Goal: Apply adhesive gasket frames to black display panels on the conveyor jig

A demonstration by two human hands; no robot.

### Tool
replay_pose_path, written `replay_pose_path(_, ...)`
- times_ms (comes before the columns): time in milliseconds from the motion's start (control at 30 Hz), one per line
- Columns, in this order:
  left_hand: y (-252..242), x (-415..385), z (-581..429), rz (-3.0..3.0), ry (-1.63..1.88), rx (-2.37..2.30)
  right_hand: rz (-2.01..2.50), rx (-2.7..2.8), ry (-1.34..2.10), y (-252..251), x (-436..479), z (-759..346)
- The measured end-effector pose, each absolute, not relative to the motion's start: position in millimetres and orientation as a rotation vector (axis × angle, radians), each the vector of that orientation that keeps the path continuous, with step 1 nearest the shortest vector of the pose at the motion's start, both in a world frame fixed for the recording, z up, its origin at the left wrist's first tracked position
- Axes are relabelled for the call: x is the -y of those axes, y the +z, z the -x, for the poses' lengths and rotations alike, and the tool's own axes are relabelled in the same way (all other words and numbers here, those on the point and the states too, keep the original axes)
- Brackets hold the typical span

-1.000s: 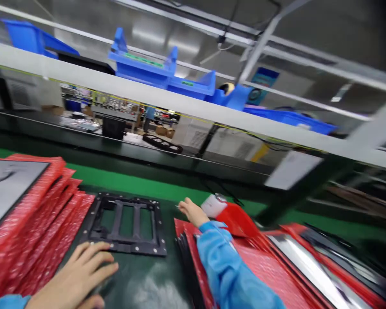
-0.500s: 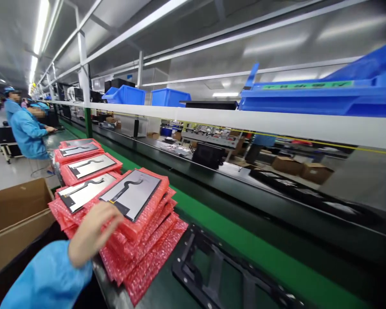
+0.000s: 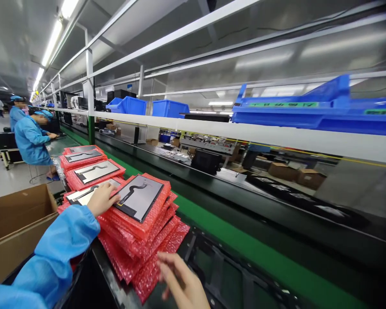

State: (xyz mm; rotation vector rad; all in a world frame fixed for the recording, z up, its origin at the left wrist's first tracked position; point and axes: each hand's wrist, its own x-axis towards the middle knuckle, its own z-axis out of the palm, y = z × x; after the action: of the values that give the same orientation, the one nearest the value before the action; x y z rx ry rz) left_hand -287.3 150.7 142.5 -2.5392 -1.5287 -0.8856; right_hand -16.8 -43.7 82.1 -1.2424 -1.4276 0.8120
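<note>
Now the right hand (image 3: 185, 281) appears near the red bubble-wrap stack (image 3: 144, 249).

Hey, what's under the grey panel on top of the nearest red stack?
Red bubble-wrap sleeves are stacked beneath the grey panel, their edges showing along the side. The surface directly under the panel is covered, and anything inside the lower sleeves can't be seen.

A display panel (image 3: 144, 196) is lying on a stack of bubble-wrap sleeves (image 3: 151, 241); a frame (image 3: 216, 267) is resting to the stack's right, and a cardboard box (image 3: 16, 240) is standing to its left. Beyond, bins (image 3: 276, 112) are sitting on a shelf (image 3: 309, 141) (above the lot).
</note>
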Motion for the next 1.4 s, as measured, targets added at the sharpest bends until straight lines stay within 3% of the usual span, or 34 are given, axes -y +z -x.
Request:
replay_pose_path(133, 145, -124, 274, 2.705, -0.851, 1.25, 1.076, 1.098, 1.17, 117, -15, 39)
replay_pose_path(367, 142, -109, 261, 2.722, -0.858, 1.034, 1.096, 1.097, 1.378, 121, -75, 41)
replay_pose_path(633, 147, -106, 252, 2.56, -0.789, 0.988, 1.121, 1.119, 1.406, 137, -102, 56)
replay_pose_path(800, 141, -110, 248, 2.382, -0.926, 0.895, 1.028, 1.133, 1.276, 148, -88, 69)
replay_pose_path(1000, 138, -91, 268, 2.338, -1.175, 0.62, 1.068, 1.077, 0.849, 139, -17, 16)
replay_pose_path(1167, 142, -49, 263, 2.463, -1.33, 0.395, 1.252, 1.338, -0.245, 139, 42, -61)
replay_pose_path(1400, 125, -29, 222, 2.71, -1.323, 0.083, 1.177, 2.112, -0.668, 118, 104, -119)
